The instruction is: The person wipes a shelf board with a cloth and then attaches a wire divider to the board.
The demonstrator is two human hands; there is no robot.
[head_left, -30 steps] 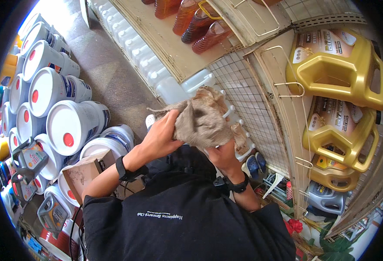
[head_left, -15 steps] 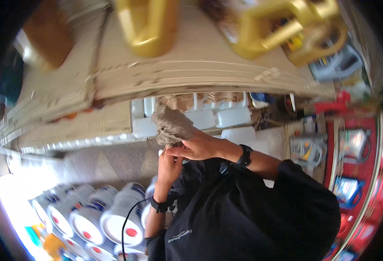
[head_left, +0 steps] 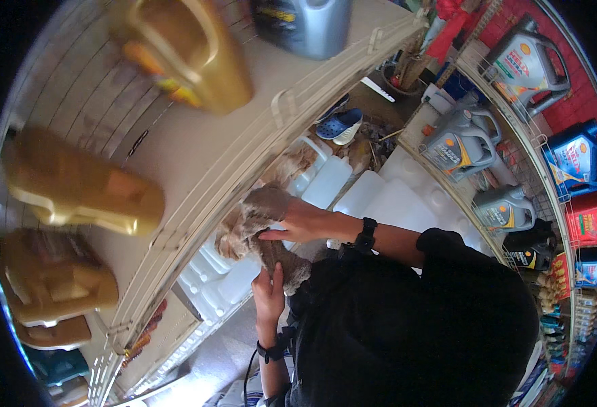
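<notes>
My right hand grips a grey-brown cloth from the right, fingers closed on it and thumb lying across it. Lower down, my left hand pinches the hanging end of the same cloth. The cloth is crumpled and stretches between both hands, over translucent white plastic jugs on a low level. Crumpled brown paper or rag lies among those jugs, partly behind the cloth.
A shelf with gold jugs and a silver jug runs along the left and top. Blue clogs sit beside a pot. A wire rack of oil containers curves down the right.
The view has turned toward the shelves, moving the buckets mostly out of sight. Since half a second ago, my hands have moved apart, my left one lower, with the cloth drawn out between them.
</notes>
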